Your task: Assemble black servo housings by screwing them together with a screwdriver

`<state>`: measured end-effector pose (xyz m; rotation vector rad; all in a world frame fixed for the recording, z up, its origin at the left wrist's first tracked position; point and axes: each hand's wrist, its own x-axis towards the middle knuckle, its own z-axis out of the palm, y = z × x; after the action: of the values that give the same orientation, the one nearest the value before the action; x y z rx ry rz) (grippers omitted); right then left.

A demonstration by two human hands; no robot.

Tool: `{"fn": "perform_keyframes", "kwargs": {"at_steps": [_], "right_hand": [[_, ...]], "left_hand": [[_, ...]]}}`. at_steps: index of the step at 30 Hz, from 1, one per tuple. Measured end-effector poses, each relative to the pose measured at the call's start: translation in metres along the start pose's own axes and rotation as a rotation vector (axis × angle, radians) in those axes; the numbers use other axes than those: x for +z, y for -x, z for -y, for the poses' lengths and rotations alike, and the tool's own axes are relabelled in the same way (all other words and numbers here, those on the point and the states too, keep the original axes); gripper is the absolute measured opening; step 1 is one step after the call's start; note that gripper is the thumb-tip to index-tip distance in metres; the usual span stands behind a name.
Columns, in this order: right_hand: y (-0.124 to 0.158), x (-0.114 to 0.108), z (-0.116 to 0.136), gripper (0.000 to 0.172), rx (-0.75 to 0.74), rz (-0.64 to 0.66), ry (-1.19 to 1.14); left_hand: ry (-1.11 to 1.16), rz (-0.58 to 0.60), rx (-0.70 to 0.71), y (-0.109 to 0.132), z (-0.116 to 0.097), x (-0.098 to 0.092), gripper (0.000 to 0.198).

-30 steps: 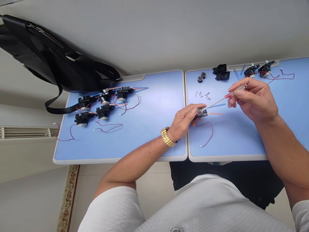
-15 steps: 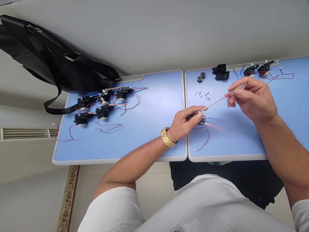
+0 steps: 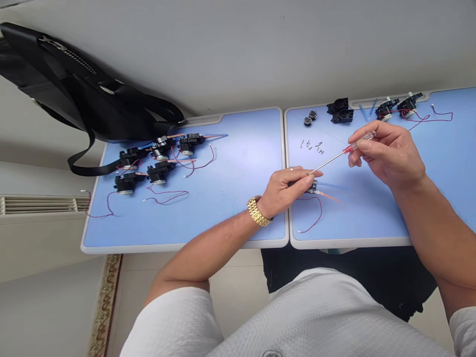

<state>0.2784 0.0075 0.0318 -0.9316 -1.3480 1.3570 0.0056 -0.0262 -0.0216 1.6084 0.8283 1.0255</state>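
Note:
My left hand [image 3: 285,190] is closed on a small black motor unit [image 3: 314,186], most of it hidden by the fingers. A blue strip [image 3: 332,185], a pale orange strip [image 3: 330,197] and a red twisted cable [image 3: 321,213] come out of it. In my right hand [image 3: 390,153] is a screwdriver [image 3: 330,160] with a clear and red handle, gripped between thumb and fingers. Its shaft slants down to the left, and the tip meets the unit beside my left thumb. Whether a screw sits under the tip cannot be made out.
Several small screws [image 3: 308,145], two round black parts [image 3: 308,121] and black housings [image 3: 342,116] lie behind my hands. Two motor units [image 3: 386,108] stand back right. Several wired units [image 3: 159,172] are on the left table [image 3: 223,218], near a black bag [image 3: 107,109].
The screwdriver and my right hand have shifted slightly left. The held unit and my left fingers have tilted a little, and the screwdriver tip sits slightly lower.

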Motion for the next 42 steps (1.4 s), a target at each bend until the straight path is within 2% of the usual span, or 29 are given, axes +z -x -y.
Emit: {"fn": "perform_keyframes", "kwargs": {"at_steps": [9, 14, 17, 21, 24, 28, 31, 33, 38, 42], "right_hand": [[-0.001, -0.005, -0.004, 0.035, -0.056, -0.1, 0.042], [-0.003, 0.002, -0.005, 0.031, -0.087, -0.187, 0.067], [-0.005, 0.006, -0.006, 0.029, -0.111, -0.24, 0.073], [-0.007, 0.004, -0.009, 0.035, -0.136, -0.27, 0.091], [-0.008, 0.0, -0.01, 0.039, -0.132, -0.272, 0.149], [-0.009, -0.005, -0.013, 0.037, -0.122, -0.286, 0.188], [-0.011, -0.008, -0.015, 0.032, -0.137, -0.275, 0.177], [-0.011, -0.009, -0.017, 0.03, -0.15, -0.265, 0.154], [-0.014, -0.013, -0.02, 0.028, -0.186, -0.272, 0.102], [-0.015, -0.015, -0.019, 0.031, -0.201, -0.307, 0.102]], "left_hand": [[-0.061, -0.044, 0.003, 0.002, 0.002, 0.001, 0.049], [-0.268, -0.14, 0.04, -0.003, -0.001, -0.004, 0.034], [-0.385, -0.092, -0.125, -0.014, -0.007, -0.011, 0.034], [-0.493, 0.028, -0.326, -0.029, -0.018, -0.017, 0.031], [-0.516, 0.046, -0.372, -0.035, -0.023, -0.016, 0.029], [-0.481, 0.074, -0.402, -0.048, -0.022, -0.014, 0.03], [-0.476, 0.143, -0.538, -0.066, -0.018, -0.013, 0.044], [-0.449, 0.165, -0.61, -0.079, -0.014, -0.014, 0.041], [-0.404, 0.197, -0.619, -0.095, -0.007, -0.014, 0.042], [-0.444, 0.108, -0.591, -0.083, -0.009, -0.013, 0.057]]}}
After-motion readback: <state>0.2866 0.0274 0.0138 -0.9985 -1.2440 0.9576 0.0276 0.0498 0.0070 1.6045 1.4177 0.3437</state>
